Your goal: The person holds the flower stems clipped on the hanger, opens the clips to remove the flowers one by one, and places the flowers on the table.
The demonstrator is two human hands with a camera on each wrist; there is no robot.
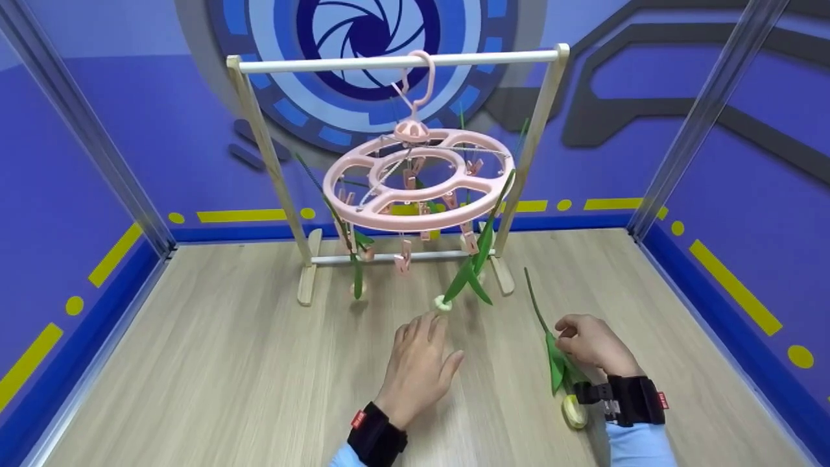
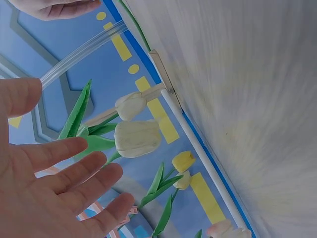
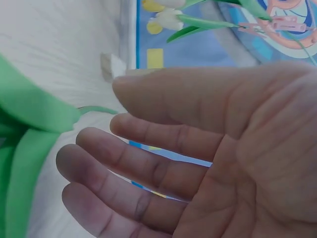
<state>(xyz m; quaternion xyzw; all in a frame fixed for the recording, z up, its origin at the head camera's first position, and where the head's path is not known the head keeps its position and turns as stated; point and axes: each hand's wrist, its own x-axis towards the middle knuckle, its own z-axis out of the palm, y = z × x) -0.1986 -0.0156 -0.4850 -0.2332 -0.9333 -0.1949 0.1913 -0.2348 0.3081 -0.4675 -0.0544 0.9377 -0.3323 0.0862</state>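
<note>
My left hand (image 1: 415, 364) is stretched out flat over the table, its fingertips close to the white flower head of a hanging artificial tulip (image 1: 443, 303). In the left wrist view the fingers are spread, with white tulips (image 2: 137, 139) beyond them. My right hand (image 1: 593, 344) hovers beside another artificial tulip (image 1: 574, 412), pale yellow with green leaves, lying on the table. The right wrist view shows that hand's fingers loosely bent, thumb apart, nothing between them; green leaves (image 3: 34, 109) are just off the fingertips.
A round pink clip hanger (image 1: 415, 222) hangs by its hook from the white bar (image 1: 311, 65) of a wooden stand (image 1: 262, 136). Several tulips hang head down from its pegs; one front peg (image 1: 403, 257) dangles bare. Blue printed panels enclose the wooden table (image 1: 214, 363).
</note>
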